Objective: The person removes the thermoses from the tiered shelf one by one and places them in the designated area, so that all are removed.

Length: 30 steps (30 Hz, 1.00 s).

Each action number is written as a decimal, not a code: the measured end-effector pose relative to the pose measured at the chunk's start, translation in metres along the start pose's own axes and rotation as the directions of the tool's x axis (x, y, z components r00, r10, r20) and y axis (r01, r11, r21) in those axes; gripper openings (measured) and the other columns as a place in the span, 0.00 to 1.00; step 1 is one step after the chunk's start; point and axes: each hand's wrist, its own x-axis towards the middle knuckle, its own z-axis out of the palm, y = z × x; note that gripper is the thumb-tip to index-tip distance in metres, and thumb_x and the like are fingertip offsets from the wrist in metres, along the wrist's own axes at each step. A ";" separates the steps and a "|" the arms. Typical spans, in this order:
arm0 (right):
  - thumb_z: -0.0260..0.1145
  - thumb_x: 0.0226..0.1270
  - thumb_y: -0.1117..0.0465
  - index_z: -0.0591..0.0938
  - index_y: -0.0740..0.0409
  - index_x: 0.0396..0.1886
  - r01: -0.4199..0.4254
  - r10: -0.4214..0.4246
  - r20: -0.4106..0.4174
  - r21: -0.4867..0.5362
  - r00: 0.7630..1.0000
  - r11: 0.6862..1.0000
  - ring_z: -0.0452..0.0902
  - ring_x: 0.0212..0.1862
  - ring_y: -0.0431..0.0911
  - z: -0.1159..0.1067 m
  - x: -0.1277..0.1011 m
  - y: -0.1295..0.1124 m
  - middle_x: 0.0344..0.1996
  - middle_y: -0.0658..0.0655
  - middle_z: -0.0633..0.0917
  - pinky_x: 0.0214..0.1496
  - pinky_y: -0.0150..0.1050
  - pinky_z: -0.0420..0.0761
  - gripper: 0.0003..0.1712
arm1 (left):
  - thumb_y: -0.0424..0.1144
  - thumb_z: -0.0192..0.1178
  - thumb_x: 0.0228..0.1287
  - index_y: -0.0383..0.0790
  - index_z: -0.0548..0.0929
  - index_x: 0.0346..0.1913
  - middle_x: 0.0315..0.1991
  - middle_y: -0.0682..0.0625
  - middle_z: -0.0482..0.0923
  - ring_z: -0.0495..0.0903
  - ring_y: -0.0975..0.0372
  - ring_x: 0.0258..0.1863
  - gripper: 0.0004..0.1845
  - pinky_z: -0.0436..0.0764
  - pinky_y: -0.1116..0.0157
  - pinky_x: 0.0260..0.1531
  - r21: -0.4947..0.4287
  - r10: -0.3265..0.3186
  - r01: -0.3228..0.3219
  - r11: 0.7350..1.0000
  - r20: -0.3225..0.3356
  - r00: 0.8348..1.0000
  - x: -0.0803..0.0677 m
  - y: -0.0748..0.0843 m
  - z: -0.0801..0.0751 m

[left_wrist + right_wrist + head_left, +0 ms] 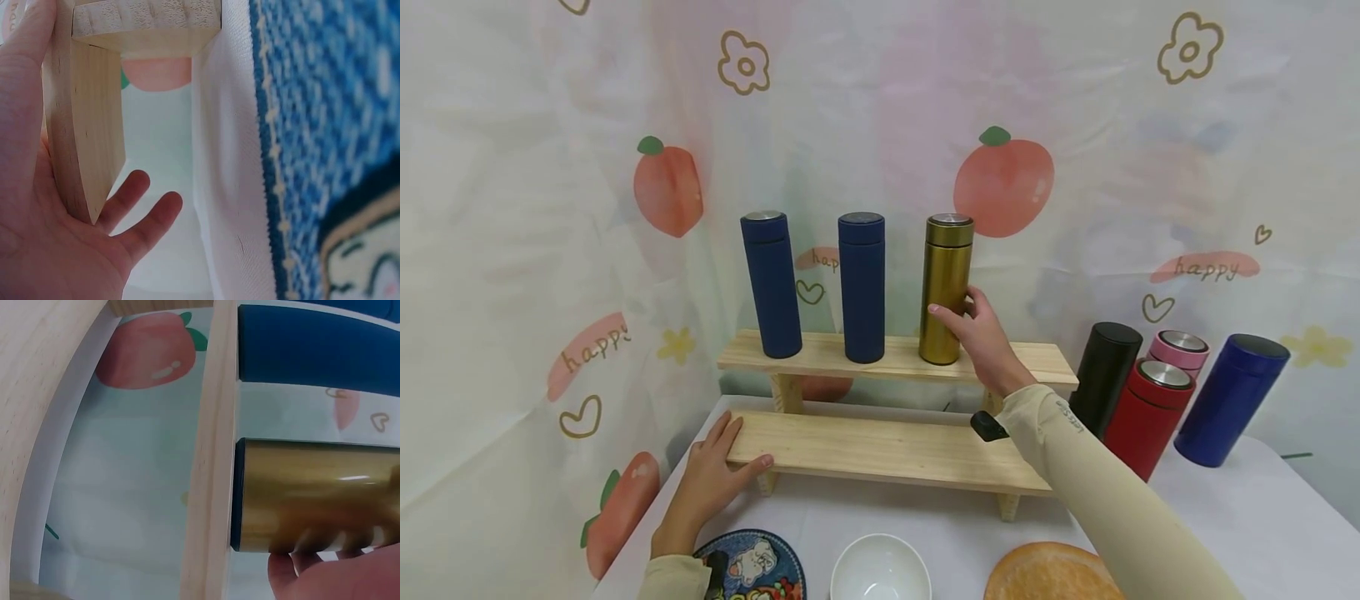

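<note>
A gold thermos flask (946,283) with a silver-topped lid stands upright on the upper board (895,357) of a two-step wooden shelf. My right hand (988,337) grips its lower half from the right, thumb across the front and fingers behind. In the right wrist view, the gold flask's base (239,497) is right at the board. Two dark blue flasks, one at the left (772,287) and one in the middle (862,287), stand beside it. My left hand (711,467) holds the left end of the lower board (880,450), thumb along the front edge.
On the right stand a black flask (1105,375), a red flask (1150,417), a pink flask (1182,346) and a blue flask (1232,400). Along the front lie a blue patterned round mat (786,554), a white bowl (880,571) and a brown round mat (1048,575).
</note>
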 end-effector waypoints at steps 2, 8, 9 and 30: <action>0.67 0.80 0.52 0.47 0.57 0.88 -0.015 0.014 -0.029 -0.009 0.999 1.000 0.61 0.78 0.60 0.002 0.001 0.000 0.81 0.66 0.60 0.81 0.56 0.59 0.51 | 0.71 0.64 0.67 0.32 0.61 0.84 0.85 0.33 0.48 0.60 0.28 0.74 0.57 0.65 0.29 0.67 0.000 -0.001 0.001 1.000 0.004 1.000 0.000 0.001 0.000; 0.71 0.76 0.55 0.52 0.58 0.87 -0.045 0.037 -0.089 -0.082 0.995 0.996 0.62 0.76 0.63 0.005 0.006 0.001 0.80 0.67 0.61 0.79 0.60 0.61 0.51 | 0.70 0.65 0.67 0.32 0.61 0.84 0.85 0.33 0.48 0.60 0.28 0.73 0.57 0.64 0.29 0.67 -0.007 0.001 -0.001 1.000 0.007 1.000 -0.002 0.001 0.000; 0.71 0.76 0.54 0.52 0.58 0.87 -0.044 0.035 -0.091 -0.094 0.995 0.995 0.62 0.76 0.63 0.005 0.007 0.001 0.80 0.67 0.61 0.79 0.60 0.61 0.51 | 0.70 0.65 0.67 0.32 0.60 0.84 0.85 0.33 0.47 0.60 0.28 0.73 0.57 0.65 0.29 0.67 -0.009 0.000 0.000 1.000 0.007 1.000 -0.002 0.001 0.000; 0.74 0.74 0.54 0.61 0.57 0.85 0.040 -0.046 -0.076 -0.086 0.996 0.996 0.71 0.69 0.60 -0.024 -0.033 -0.018 0.71 0.66 0.68 0.74 0.59 0.70 0.47 | 0.71 0.64 0.67 0.33 0.59 0.84 0.86 0.33 0.47 0.59 0.28 0.74 0.58 0.64 0.28 0.67 -0.018 -0.009 0.009 1.000 0.026 1.000 -0.004 0.005 -0.004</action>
